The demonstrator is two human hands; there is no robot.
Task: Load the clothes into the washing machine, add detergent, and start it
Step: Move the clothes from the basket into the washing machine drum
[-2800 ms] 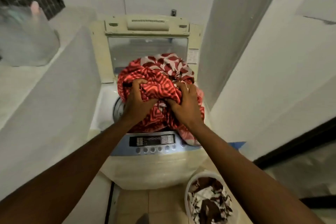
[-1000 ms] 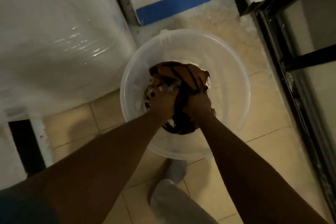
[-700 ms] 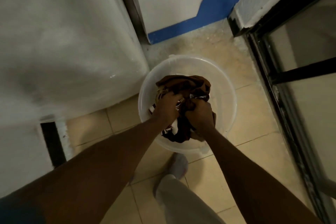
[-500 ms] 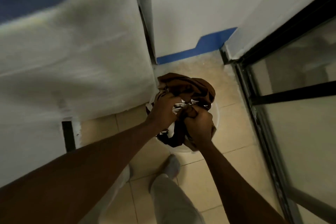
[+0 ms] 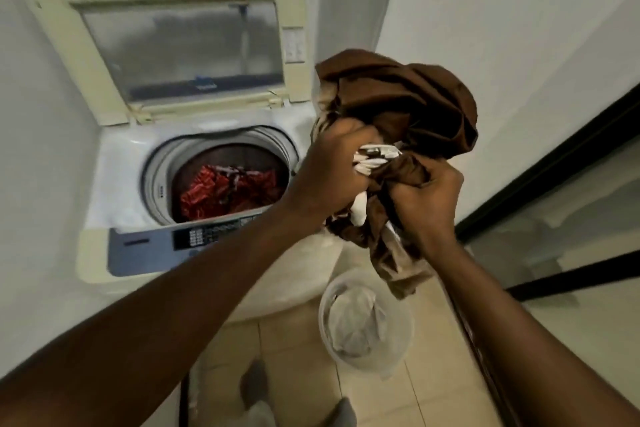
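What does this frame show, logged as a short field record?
washer lid: open, upright
drum: holds red patterned cloth
left hand: gripping brown bundle
right hand: gripping the same bundle
bundle position: right of the drum opening, not yet in
bucket: on floor, pale cloth inside
detergent: none visible

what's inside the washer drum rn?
Red patterned cloth lies in the drum. Its near part sits behind the control panel and the left forearm, so anything underneath is hidden.
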